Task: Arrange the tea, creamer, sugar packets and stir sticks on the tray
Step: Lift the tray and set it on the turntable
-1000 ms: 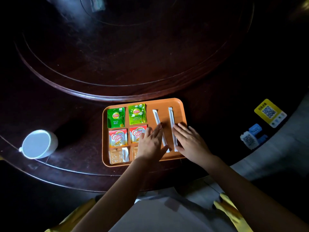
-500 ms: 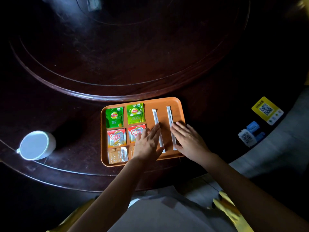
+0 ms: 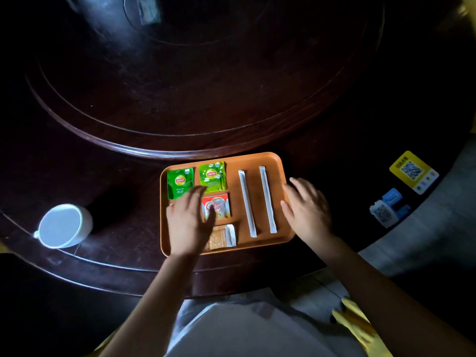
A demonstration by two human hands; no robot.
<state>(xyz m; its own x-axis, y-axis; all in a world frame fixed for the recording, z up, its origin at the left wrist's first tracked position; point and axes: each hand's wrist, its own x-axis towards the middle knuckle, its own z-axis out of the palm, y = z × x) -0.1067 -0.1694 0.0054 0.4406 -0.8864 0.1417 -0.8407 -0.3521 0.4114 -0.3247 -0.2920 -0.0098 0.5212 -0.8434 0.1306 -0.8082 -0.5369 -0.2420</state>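
Orange tray point(image 3: 257, 158) holds two Lipton tea bags point(image 3: 212, 176) at 11 o'clock, Coffee-mate creamer point(image 3: 217, 207) and sugar packet point(image 3: 222, 237) below, two wrapped stir sticks point(image 3: 247, 202) at 3 o'clock. Both hands have left the sticks since a second ago, so sticks look placed. Left hand point(image 3: 189, 222) flat, fingers loosely spread over left-column packets, probably touching, blurred. Right hand point(image 3: 306, 207) open, empty, at the tray's right rim.

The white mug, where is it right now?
In the head view, the white mug stands on the dark table, off the orange tray, to its left.
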